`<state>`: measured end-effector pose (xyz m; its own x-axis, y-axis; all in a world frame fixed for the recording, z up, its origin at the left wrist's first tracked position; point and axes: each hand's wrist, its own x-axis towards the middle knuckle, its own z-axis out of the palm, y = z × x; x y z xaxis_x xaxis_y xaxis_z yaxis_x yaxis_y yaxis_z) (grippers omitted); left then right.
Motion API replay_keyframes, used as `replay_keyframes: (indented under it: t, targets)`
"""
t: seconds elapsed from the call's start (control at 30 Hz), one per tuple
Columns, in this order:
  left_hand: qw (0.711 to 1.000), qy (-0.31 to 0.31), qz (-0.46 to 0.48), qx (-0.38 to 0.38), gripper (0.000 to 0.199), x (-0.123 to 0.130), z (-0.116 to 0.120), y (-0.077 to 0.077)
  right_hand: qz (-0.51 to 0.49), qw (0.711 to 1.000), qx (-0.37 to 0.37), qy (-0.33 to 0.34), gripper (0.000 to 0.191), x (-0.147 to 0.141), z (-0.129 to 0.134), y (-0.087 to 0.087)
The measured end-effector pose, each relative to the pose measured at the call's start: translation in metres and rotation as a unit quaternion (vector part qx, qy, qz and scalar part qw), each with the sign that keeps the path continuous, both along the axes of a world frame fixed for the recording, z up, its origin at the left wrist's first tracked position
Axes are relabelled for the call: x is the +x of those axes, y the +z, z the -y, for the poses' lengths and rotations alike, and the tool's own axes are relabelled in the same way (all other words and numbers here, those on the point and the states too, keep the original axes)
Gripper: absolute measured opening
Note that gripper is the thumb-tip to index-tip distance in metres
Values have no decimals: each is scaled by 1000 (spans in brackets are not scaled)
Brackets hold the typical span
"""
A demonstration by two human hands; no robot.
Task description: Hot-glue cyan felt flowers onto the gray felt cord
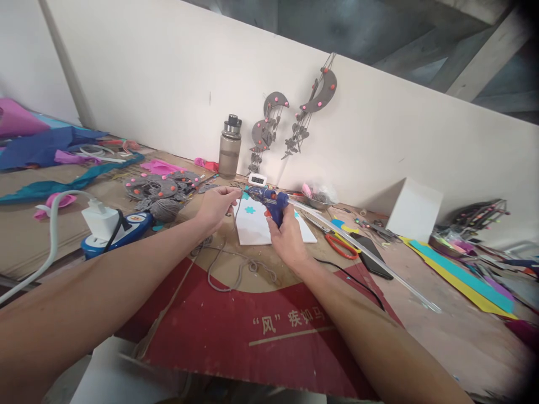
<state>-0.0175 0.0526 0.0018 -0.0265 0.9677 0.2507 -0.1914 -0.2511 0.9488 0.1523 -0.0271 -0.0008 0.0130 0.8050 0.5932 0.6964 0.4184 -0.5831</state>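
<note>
My right hand (286, 238) is wrapped round the handle of a blue hot glue gun (273, 203), with a long clear glue stick (357, 244) sticking out of its back. The gun's nozzle points left, close to the fingertips of my left hand (219, 206). Those fingers are pinched together, and grey yarn (236, 216) hangs down from them; anything else between them is too small to make out. Below the gun lies a white board (255, 233) with turquoise flower shapes (250, 210) on it. More loose grey yarn (240, 275) curls over the cardboard (261, 348) in front.
Orange-handled scissors (342, 246) and a black phone (370, 255) lie to the right. A water bottle (230, 148) and small clock (257, 179) stand behind. Grey moon hangings (324, 92) rest against the wall. Left are decorated grey pieces (162, 185) and a power strip (138, 224).
</note>
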Motion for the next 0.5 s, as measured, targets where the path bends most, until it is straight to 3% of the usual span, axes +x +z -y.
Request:
replay_keyframes:
  t: [0.5]
  targets:
    - [1000, -1, -1, 7, 19, -1, -5, -5, -2, 1000, -6, -6, 29, 0, -1, -1]
